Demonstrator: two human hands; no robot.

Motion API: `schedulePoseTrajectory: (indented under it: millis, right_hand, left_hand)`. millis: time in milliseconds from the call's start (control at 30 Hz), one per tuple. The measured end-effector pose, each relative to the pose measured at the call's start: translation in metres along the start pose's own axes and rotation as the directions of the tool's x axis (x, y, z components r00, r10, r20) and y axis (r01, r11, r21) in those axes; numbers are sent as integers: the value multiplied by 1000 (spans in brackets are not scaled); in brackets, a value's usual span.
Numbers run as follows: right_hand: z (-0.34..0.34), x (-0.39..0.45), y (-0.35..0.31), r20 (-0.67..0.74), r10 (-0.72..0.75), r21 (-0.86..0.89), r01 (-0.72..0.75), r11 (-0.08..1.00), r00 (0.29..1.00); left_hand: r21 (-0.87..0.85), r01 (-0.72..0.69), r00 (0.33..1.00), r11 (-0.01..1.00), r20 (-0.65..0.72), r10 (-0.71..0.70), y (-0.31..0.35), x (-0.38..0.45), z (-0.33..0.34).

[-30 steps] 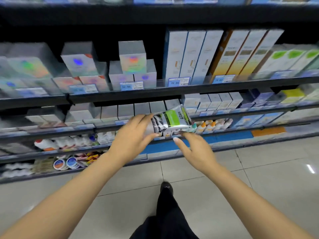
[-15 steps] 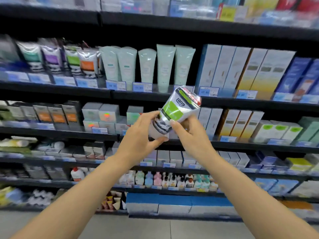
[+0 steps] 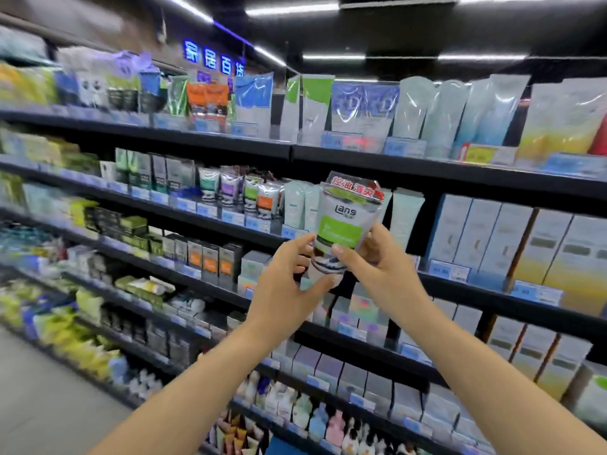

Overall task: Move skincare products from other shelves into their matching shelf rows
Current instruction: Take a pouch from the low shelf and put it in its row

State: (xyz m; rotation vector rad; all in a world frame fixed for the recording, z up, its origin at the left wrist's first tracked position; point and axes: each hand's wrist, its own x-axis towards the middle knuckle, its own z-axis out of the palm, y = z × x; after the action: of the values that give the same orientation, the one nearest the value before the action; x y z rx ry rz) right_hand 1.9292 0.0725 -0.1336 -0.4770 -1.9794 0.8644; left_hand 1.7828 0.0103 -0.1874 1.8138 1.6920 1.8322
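Grey tube (image 3: 345,221) bears a green label and red top sticker.

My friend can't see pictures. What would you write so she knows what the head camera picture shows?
Two bare hands, left hand and right hand, hold up a green-labelled skincare tube in front of shop shelves. A row of similar tubes with teal, purple, green and orange labels stands on a shelf to the left, with mint tubes beside it and boxes on the shelves below.

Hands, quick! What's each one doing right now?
Left hand: fingers closed on the bottom of the green-label Lans tube.
Right hand: fingers closed on the same tube.
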Motion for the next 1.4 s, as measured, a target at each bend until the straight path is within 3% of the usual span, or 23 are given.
schedulePoseTrajectory:
  millis: [100,200,367,533,767,967,1233,1400]
  right_hand:
    - [10,3,2,17,2,-1,-2,1000,1000]
    - [21,6,8,53,9,8,-10,1000,999]
    - [41,22,22,91,37,84,-45,995,995]
    - [78,52,47,144,80,102,-95,990,986]
    - [152,109,79,122,102,87,-113,990,987]
    - [199,166,105,18,85,61,-86,994,996]
    - [225,232,138,-46,12,28,-11,1000,999]
    - [230,275,156,-67,-27,46,30,998,997]
  left_hand:
    - [55,23,999,998,-41,-21,-1,-9,-8]
    - [229,3,1000,973,-3,-2,-9,-12,-27]
    - [531,-53,998,846,59,25,-47,-17,-69]
    - [681,-64,998,730,64,28,-91,-10,-112]
    - [732,-130,991,669,123,59,-172,35,-170]
    - [723,-214,975,657,198,100,-244,99,-206]
    - [704,-263,963,660,234,135,-324,175,-205]
    - [696,-239,971,677,183,154,-353,213,-192]
